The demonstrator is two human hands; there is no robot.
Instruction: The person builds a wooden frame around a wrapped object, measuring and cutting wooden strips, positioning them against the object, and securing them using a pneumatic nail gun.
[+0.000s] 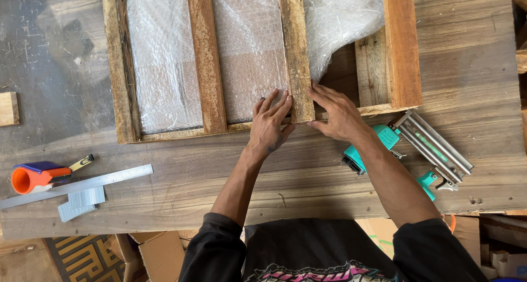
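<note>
While bubble-wrapped [164, 57], slat [296, 51] between hands

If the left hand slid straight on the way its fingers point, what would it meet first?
The left hand points up and slightly right, fingertips already at the edge of the wooden slat that lies over the bubble wrap. Going on, it would likely press against that slat first; how high the slat stands is unclear.

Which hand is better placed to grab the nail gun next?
Probably the right hand: the teal nail gun lies just beside its wrist. The left hand sits on the slat's far side and would have to cross over.
</note>
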